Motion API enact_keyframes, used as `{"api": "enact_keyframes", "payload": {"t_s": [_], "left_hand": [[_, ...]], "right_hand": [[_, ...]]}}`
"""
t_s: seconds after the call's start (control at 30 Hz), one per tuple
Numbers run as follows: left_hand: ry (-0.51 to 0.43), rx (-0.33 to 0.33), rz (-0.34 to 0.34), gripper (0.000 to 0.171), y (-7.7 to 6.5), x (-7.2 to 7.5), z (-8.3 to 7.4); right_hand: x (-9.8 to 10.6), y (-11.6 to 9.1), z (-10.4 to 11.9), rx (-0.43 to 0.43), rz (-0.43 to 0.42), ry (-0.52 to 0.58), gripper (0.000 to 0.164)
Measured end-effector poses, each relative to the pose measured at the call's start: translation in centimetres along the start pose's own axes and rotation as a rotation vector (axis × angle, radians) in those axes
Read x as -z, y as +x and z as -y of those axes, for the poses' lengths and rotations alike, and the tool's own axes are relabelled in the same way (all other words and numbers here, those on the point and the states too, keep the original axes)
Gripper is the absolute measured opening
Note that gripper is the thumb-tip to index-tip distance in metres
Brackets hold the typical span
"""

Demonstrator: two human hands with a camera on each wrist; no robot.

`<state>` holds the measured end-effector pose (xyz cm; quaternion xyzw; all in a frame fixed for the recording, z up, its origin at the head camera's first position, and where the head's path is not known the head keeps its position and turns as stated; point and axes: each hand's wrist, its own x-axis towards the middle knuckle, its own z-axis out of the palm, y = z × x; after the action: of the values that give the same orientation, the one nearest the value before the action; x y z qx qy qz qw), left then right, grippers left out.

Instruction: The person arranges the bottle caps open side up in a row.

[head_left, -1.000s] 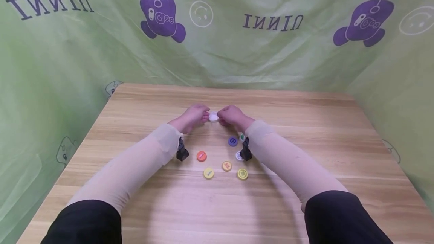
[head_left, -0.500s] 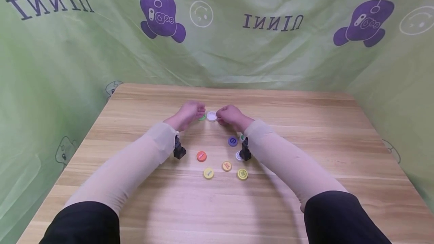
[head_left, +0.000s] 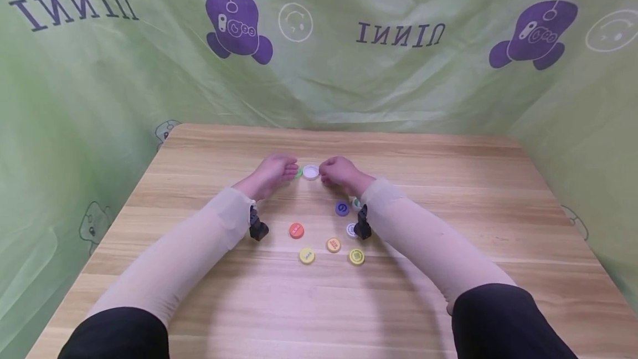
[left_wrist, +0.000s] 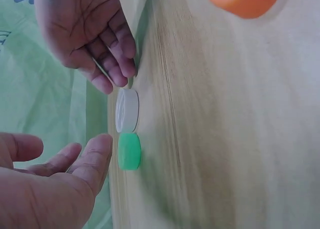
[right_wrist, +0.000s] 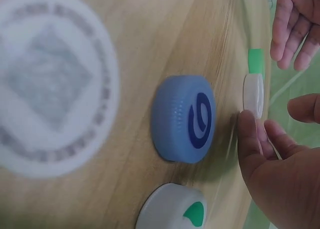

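Two bottle caps sit side by side near the far edge. The white bottle cap shows its hollow side up, and the green bottle cap is right against it on the left. My left hand is beside the green cap, fingers loosely extended and partly hiding it in the head view; the left wrist view shows nothing in its grasp. At the other side, my right hand has its fingertips right at the white cap's rim. Its thumb stands apart from the fingers in the right wrist view.
Closer on the wooden table lie a blue cap, a white cap with green print, a white printed cap, an orange-red cap, a light-orange cap and two yellow caps. A green curtain hangs behind.
My left hand has drawn back to the left from the white cap, bringing the green cap into sight. The white cap has shifted slightly left. My right hand has barely moved.
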<state>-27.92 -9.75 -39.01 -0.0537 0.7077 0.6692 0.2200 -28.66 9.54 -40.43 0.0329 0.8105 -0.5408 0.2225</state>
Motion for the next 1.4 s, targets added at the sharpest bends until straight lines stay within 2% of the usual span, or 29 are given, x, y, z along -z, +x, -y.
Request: {"api": "enact_keyframes", "payload": {"t_s": [0.13,0.43,0.5,0.63,0.8,1.07,1.27,1.4], "left_hand": [[0.063,0.002,0.036,0.044,-1.1,0.5,0.6],[0.321,-0.011,0.176,0.043,-4.2,1.0,1.4],[0.353,-0.011,0.203,0.044,-4.9,1.0,1.7],[0.352,-0.008,0.233,0.042,-6.1,0.9,2.2],[0.352,-0.009,0.241,0.040,-6.8,0.8,2.7],[0.321,0.025,0.238,0.040,-7.7,1.2,3.9],[0.409,0.007,0.215,0.039,-8.2,0.9,4.9],[0.471,0.004,0.190,0.040,-8.4,0.6,5.2]], "right_hand": [[-0.3,-1.0,0.0,0.029,0.051,-0.039,0.037],[-1.6,-4.6,-0.3,0.102,0.254,-0.200,0.038],[-2.0,-5.3,-0.4,0.099,0.287,-0.208,0.037],[-2.5,-6.2,-0.5,0.104,0.338,-0.212,0.037],[-2.8,-6.8,-0.7,0.113,0.372,-0.239,0.037],[-3.2,-6.9,-1.6,0.094,0.398,-0.252,0.034],[-3.4,-7.2,-2.0,0.069,0.400,-0.239,0.031],[-3.8,-7.4,-2.3,0.084,0.402,-0.240,0.029]]}}
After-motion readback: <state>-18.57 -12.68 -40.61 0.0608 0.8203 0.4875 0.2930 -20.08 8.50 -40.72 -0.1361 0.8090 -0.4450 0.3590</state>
